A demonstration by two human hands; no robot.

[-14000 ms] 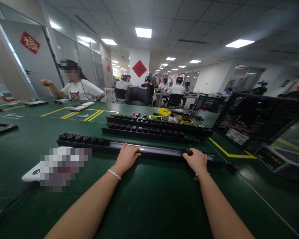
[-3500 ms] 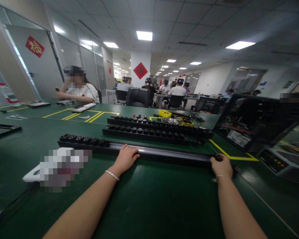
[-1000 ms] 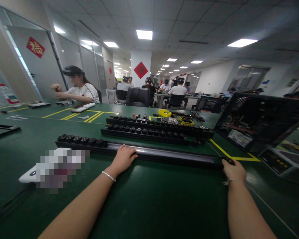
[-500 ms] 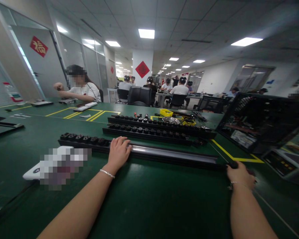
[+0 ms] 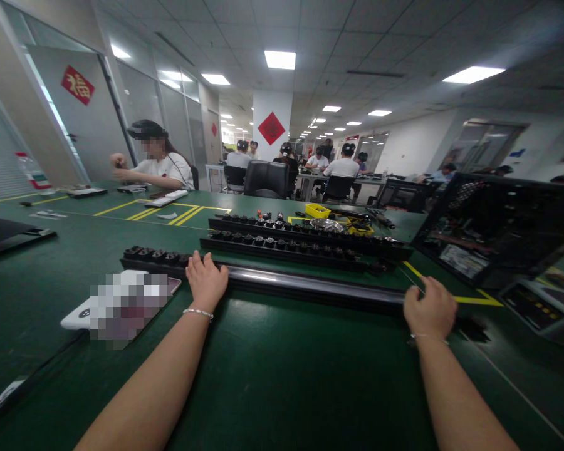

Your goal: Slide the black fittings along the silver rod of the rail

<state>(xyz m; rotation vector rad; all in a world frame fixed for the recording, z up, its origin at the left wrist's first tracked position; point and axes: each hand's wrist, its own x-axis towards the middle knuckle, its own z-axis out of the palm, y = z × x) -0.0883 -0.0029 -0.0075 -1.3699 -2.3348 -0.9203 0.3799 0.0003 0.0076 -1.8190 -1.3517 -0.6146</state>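
A long black power strip lies across the green table in front of me. Black socket modules fill its left end, and a smooth, shiny length runs to the right. My left hand is laid over the strip beside the last visible sockets, fingers slightly apart across the top and thumb on the near side. Around the right end of the strip, my right hand is curled, its fingertips partly hidden. A small dark object, blurred, lies just right of that hand.
Two more socket-filled strips lie behind. A yellow bin and loose parts stand farther back. At right are an open black case and a grey box. A phone and white device lie left. A person sits across.
My right hand has let go of a dark-handled object and moved left onto the strip's end. The left hand has slid left along the strip.
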